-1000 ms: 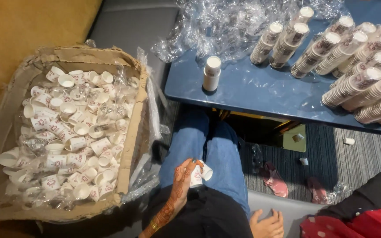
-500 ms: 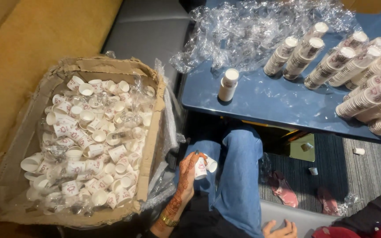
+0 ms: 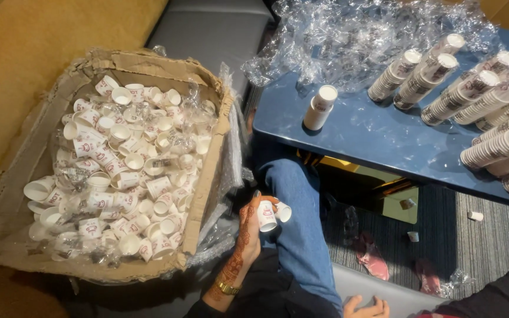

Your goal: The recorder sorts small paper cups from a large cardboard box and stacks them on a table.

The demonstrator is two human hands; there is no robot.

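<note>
My left hand (image 3: pixel 247 227), patterned with henna and wearing a gold wristwatch, is over my lap, shut on two small white paper cups (image 3: pixel 270 214). It is just right of a torn cardboard box (image 3: pixel 206 176) heaped with several loose paper cups (image 3: pixel 119 171) of the same kind and bits of clear wrap. My right hand (image 3: pixel 365 307) shows only at the bottom edge, fingers apart and holding nothing, on a grey surface beside my jeans-clad leg (image 3: pixel 298 212).
A blue table (image 3: pixel 384 138) ahead carries a short upright cup stack (image 3: pixel 319 108), several long cup stacks lying on their sides (image 3: pixel 472 100) and crumpled clear plastic (image 3: pixel 354 35). A yellow sofa (image 3: pixel 48 41) is behind the box. Pink slippers (image 3: pixel 373 262) and stray cups (image 3: pixel 475 216) lie on the carpet.
The view has shifted so the box and table sit further right and lower. My left hand stays over my lap with the cups; my right hand has dropped toward the frame's bottom edge.
</note>
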